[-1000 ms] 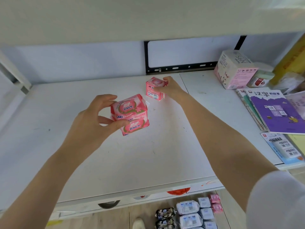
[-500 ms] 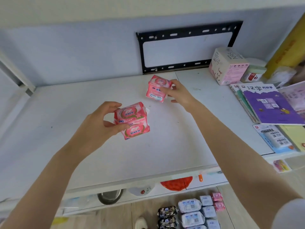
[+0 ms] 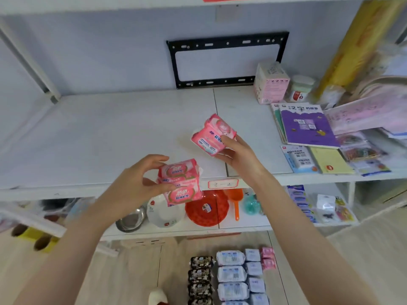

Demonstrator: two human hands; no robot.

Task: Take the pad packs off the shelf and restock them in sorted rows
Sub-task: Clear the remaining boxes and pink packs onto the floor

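Both hands pulled back off shelf (image 3: 110, 133); left hand (image 3: 134, 183) and right hand (image 3: 237, 153) clamped on pink pad packs (image 3: 180, 183): light, squashy, best gripped across flat faces.

Only thing I can really read is 汉字 in white on the purple book (image 3: 308, 126). The pink packs (image 3: 180, 183) in my left hand (image 3: 132, 186) have white Chinese lettering, too blurry to read. The single pack (image 3: 212, 135) in my right hand (image 3: 237, 155) shows a barcode label. The shelf tag (image 3: 223, 184) is a handwritten scribble, can't make it out.

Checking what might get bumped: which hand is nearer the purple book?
Right. The right hand, gripping a pink pack, is left of the purple book; the left hand, gripping two pink packs, is farther left and lower.
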